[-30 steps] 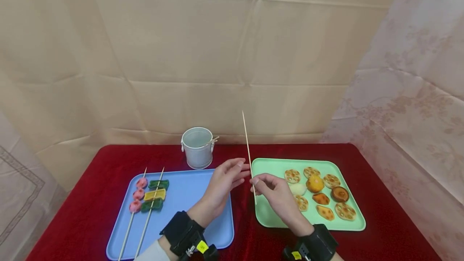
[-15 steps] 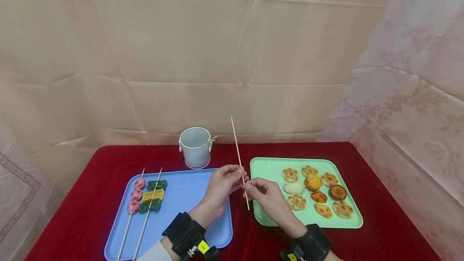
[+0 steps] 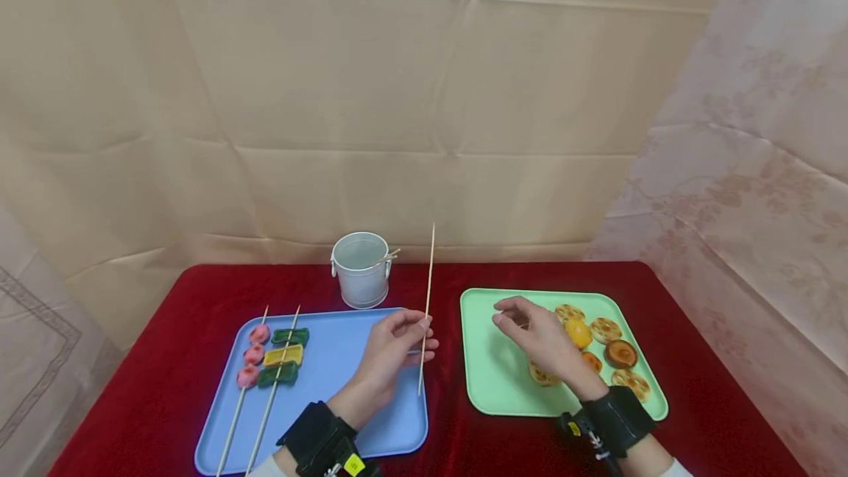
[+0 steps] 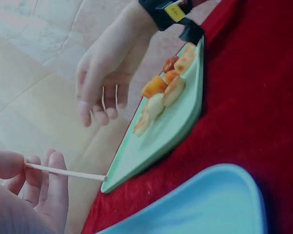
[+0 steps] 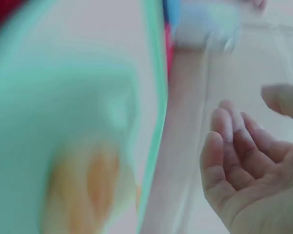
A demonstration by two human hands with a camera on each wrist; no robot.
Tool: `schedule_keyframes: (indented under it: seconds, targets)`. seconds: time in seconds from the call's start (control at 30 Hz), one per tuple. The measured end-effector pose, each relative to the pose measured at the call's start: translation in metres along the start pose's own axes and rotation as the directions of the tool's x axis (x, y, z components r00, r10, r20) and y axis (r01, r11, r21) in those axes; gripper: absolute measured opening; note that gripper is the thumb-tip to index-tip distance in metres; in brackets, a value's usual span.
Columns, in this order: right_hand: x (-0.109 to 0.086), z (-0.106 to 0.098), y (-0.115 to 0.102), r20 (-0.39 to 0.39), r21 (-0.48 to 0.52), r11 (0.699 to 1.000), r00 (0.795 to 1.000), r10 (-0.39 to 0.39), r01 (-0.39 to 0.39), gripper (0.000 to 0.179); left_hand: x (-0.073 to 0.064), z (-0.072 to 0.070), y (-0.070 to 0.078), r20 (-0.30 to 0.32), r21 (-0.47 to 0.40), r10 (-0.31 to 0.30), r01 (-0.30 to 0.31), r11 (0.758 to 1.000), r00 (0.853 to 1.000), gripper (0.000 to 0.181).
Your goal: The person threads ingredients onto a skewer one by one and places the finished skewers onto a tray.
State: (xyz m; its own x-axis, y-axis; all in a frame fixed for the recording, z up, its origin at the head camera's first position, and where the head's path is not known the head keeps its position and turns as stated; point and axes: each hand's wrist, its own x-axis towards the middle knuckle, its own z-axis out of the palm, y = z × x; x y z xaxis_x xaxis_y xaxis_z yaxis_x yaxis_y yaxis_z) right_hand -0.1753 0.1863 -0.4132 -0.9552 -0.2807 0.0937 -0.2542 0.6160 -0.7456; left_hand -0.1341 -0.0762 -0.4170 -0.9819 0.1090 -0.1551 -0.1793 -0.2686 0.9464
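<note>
My left hand (image 3: 387, 359) pinches a bare wooden skewer (image 3: 429, 285) between thumb and fingers. It stands nearly upright over the right edge of the blue tray (image 3: 344, 411). The left wrist view shows the skewer's lower end (image 4: 78, 173) poking out past the thumb. Above the green tray (image 3: 486, 389) hovers my right hand (image 3: 546, 337), fingers loosely bent and holding nothing; the right wrist view shows a gap between thumb and fingers. Beneath and beside it lie lotus root slices (image 3: 606, 330), a yellow round piece (image 3: 578, 333) and a brown mushroom (image 3: 621, 353). The hand hides some pieces.
On the blue tray's left side lie a skewer of pink pieces (image 3: 254, 354) and a skewer of green and yellow pieces (image 3: 283, 356). A small metal bucket (image 3: 361, 278) with sticks leaning at its rim stands behind that tray. Red cloth (image 3: 444, 418) covers the table.
Both hands were at the skewer half a second ago. My right hand has let go and moved right over the green tray; my left hand, with the skewer, has shifted slightly left and down.
</note>
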Motion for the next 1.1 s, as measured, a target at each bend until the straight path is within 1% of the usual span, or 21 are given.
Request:
schedule_keyframes:
  seconds: [0.03,0.1,0.17,0.23,0.33,0.47,0.57,0.7,0.9,1.03,1.1]
  targets:
    - [0.003,-0.005,0.004,-0.008,-0.081,0.997,1.0,-0.016,0.016,0.031,-0.001,-0.002,-0.001,0.001,0.012,-0.004,0.004,1.0,1.0,0.03]
    - [0.009,-0.013,0.013,-0.008,-0.218,0.975,0.999,-0.053,0.05,0.029,-0.003,-0.007,-0.002,0.003,0.033,-0.009,0.009,0.999,1.0,0.031]
    - [0.014,-0.02,0.02,0.014,-0.309,0.949,0.998,-0.068,0.069,0.027,-0.005,-0.011,-0.003,0.0,0.042,-0.012,0.012,0.999,1.0,0.031]
    - [0.02,-0.026,0.026,0.044,-0.367,0.926,0.996,-0.076,0.087,0.025,-0.007,-0.015,-0.004,-0.007,0.051,-0.018,0.018,0.999,1.0,0.032]
    - [0.025,-0.032,0.033,0.088,-0.422,0.902,0.995,-0.057,0.089,0.027,-0.009,-0.02,-0.006,-0.02,0.06,-0.024,0.025,0.998,1.0,0.032]
    - [0.03,-0.037,0.039,0.138,-0.463,0.883,0.99,-0.017,0.08,0.034,-0.013,-0.025,-0.006,-0.032,0.089,-0.034,0.036,0.995,0.999,0.03]
    - [0.031,-0.04,0.042,0.162,-0.47,0.88,0.987,0.012,0.066,0.041,-0.016,-0.027,-0.006,-0.041,0.124,-0.04,0.045,0.991,0.998,0.029]
    - [0.032,-0.041,0.046,0.18,-0.476,0.877,0.983,0.032,0.058,0.047,-0.02,-0.031,-0.006,-0.043,0.162,-0.053,0.06,0.985,0.998,0.028]
    - [0.033,-0.042,0.051,0.185,-0.505,0.862,0.981,0.06,0.042,0.046,-0.023,-0.035,-0.008,-0.047,0.181,-0.083,0.09,0.979,0.995,0.029]
    - [0.035,-0.043,0.052,0.184,-0.516,0.857,0.979,0.088,0.02,0.046,-0.022,-0.039,-0.011,-0.062,0.196,-0.094,0.105,0.975,0.994,0.03]
    - [0.035,-0.044,0.053,0.185,-0.518,0.855,0.979,0.089,0.02,0.046,-0.021,-0.04,-0.013,-0.067,0.201,-0.096,0.108,0.974,0.993,0.03]
